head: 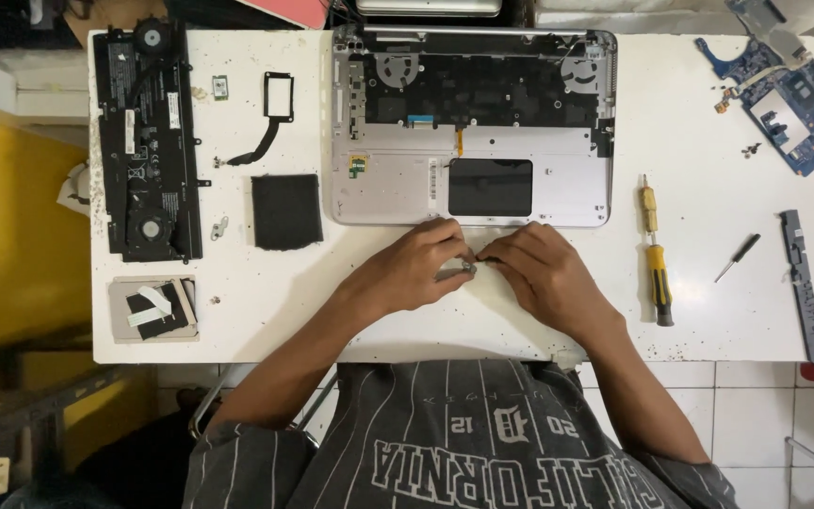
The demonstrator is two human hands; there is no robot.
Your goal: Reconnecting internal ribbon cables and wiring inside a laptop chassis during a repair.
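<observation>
My left hand (414,266) and my right hand (541,273) meet at the front of the white table (708,141), just below an opened silver laptop base (473,127). Together they pinch a small grey metal part (457,272) between their fingertips. The part is mostly hidden by my fingers, so its exact shape is unclear. Both hands rest on the tabletop.
A black battery with fans (148,141) lies at the left, with a black square pad (286,211), a black bracket with cable (273,113) and a small drive (153,308) nearby. At the right lie a yellow screwdriver (655,254), a small screwdriver (738,257), a blue circuit board (789,94) and a grey strip (803,283).
</observation>
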